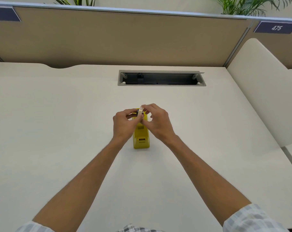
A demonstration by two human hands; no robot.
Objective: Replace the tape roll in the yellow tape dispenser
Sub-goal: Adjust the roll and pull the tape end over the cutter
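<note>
Beige partition panels close off the far side of a pale worktop, with green plants showing above them and a blue sign reading 475 at the upper right. Well beyond the fingers, an open cable tray is sunk into the worktop. Both bare forearms reach forward from checked sleeves. Directly below the fingers stands the yellow dispenser, its long body running toward the person, its near end clear of both hands. The left hand and right hand meet over the dispenser's far half. Between them, upright and edge-on, is the tape roll, pale with a dark core. The left fingers close on its left face and the right fingers pinch its top and right edge. Whether the roll touches the dispenser cannot be told.
</note>
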